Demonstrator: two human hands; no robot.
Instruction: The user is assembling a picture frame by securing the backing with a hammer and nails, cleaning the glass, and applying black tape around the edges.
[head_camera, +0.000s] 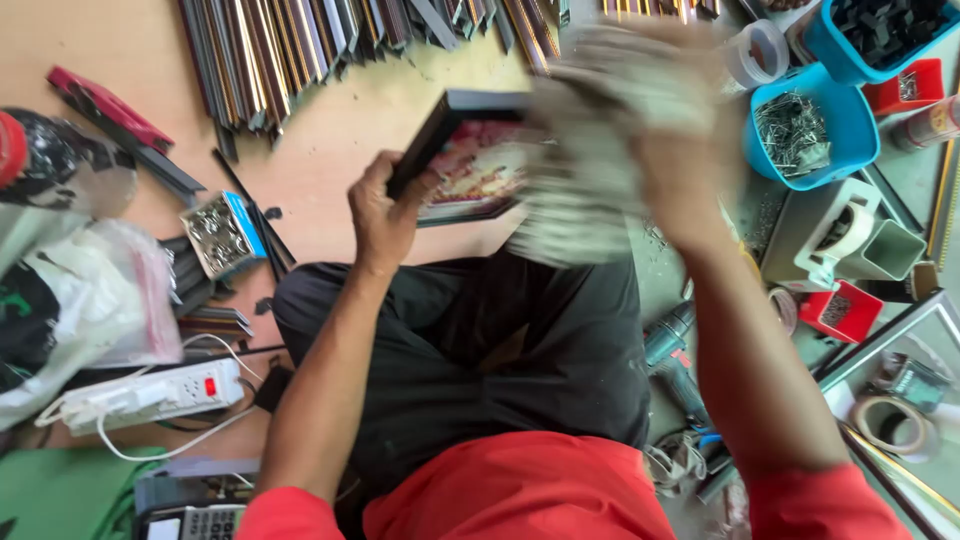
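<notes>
My left hand (383, 210) grips the left edge of a small dark-framed picture (470, 165) with a red and yellow image, held tilted above my lap. My right hand (680, 170) holds a whitish cloth (590, 150) against the picture's right side; hand and cloth are blurred by motion and hide that part of the frame.
Long frame mouldings (300, 40) lie at the top. Blue tubs (810, 125) of small metal parts, red boxes (842, 310), tape rolls (890, 425) and a drill (675, 350) lie on the right. A power strip (150, 392), plastic bags (90, 300) and a small box of staples (222, 233) lie on the left.
</notes>
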